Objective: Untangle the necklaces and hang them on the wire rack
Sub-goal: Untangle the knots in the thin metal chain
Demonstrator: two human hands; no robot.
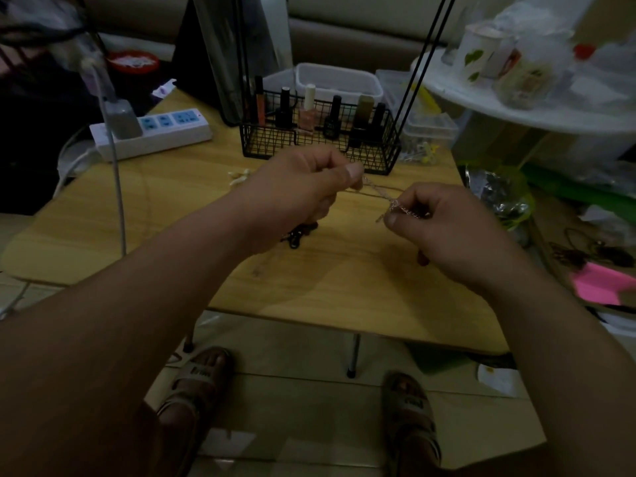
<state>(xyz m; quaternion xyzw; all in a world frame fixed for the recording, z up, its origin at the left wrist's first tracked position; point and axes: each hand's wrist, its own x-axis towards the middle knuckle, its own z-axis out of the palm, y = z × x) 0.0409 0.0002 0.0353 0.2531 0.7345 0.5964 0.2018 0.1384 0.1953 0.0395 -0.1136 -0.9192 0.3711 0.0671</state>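
Above the wooden table (pixel 344 290), the left hand (pixel 296 187) and right hand (pixel 444 228) each pinch a thin silvery necklace (pixel 378 194), stretched between them, probably to expose a knot; a dark tangle (pixel 297 235) lies below, before the wire rack (pixel 320 139) holding nail-polish bottles (pixel 306 108); clutter surrounds

Looks like a dim home living room: low wooden table (pixel 344 287) on a tiled floor (pixel 309 390), sofa cushions (pixel 344 32) at the far side, white power strip (pixel 151 132) far left, wire rack (pixel 320 153) holding nail-polish bottles (pixel 306 111), cluttered white shelf (pixel 516 108) far right.
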